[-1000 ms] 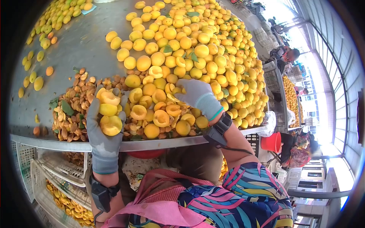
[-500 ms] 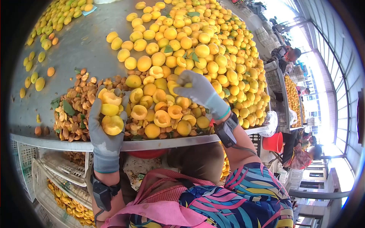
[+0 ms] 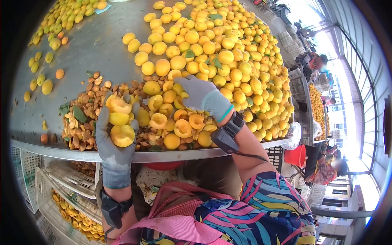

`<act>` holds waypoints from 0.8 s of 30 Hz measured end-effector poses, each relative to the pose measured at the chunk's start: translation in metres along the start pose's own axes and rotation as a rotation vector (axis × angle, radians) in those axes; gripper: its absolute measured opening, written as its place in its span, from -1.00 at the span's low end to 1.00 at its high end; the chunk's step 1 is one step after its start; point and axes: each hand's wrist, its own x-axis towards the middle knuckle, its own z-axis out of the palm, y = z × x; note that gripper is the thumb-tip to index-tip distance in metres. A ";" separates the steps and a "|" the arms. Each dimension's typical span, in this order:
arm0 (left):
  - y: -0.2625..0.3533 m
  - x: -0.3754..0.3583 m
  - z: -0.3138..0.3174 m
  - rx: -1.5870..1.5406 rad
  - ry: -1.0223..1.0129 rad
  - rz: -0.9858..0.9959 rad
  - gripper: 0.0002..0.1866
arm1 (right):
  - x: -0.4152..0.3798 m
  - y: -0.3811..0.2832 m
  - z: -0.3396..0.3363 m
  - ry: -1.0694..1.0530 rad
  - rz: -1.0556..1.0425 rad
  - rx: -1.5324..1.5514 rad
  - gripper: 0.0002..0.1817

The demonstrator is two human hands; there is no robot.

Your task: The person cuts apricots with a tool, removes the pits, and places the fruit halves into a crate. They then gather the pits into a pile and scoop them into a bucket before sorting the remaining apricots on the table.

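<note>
Both my hands wear grey gloves. Held upright over the near table edge, my left hand has its fingers wrapped around several stacked apricot halves. The lower apricot half shows its hollow cut face, and another open half sits at the top. My right hand reaches palm down over the pile, its visible fingers stretched and apart. Beside its fingertips lies a yellow apricot; the underside of this hand is hidden. Split apricot halves lie between my hands.
Brown apricot pits with leaves are heaped left of my left hand. Whole apricots cover the metal table's right side. Below the rim stand white crates. A red bucket and other people are at right.
My right hand has moved left and slightly down over the pile, and its curled fingers have stretched out. My left hand keeps the same hold. The view has shifted slightly.
</note>
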 end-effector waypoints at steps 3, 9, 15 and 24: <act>-0.001 0.000 0.000 0.011 0.022 0.025 -0.54 | 0.004 0.000 0.002 0.005 -0.021 0.011 -0.35; 0.002 0.000 -0.001 0.011 -0.004 0.048 -0.54 | 0.003 -0.001 0.010 0.067 -0.055 0.011 -0.49; 0.001 0.000 0.001 0.041 0.002 0.049 -0.54 | -0.001 0.009 0.003 -0.023 -0.055 0.111 -0.38; 0.001 0.000 -0.001 0.059 -0.037 0.052 -0.53 | -0.002 0.011 -0.001 -0.104 -0.051 0.182 -0.36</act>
